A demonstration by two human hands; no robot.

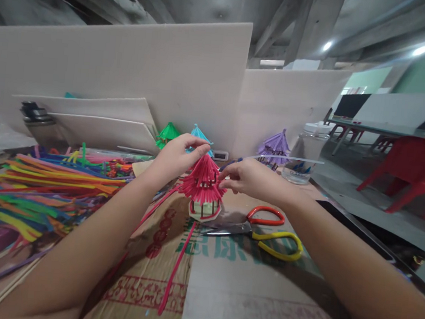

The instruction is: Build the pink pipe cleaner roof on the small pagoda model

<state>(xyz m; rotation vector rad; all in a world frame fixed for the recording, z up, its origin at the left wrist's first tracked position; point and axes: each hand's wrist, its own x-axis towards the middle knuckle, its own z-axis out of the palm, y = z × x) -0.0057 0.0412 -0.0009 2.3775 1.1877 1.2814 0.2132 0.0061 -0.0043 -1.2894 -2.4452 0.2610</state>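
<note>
Half curled RH (246,177) by pink pagoda (201,174); LH (181,152) bent atop.

No text can be read with certainty. On the brown cardboard (151,268) there are large green characters (232,249) and red round marks (159,233), but their writing is not clear.

Red chair (408,159), 1 apparently plastic jar (308,147)
</note>
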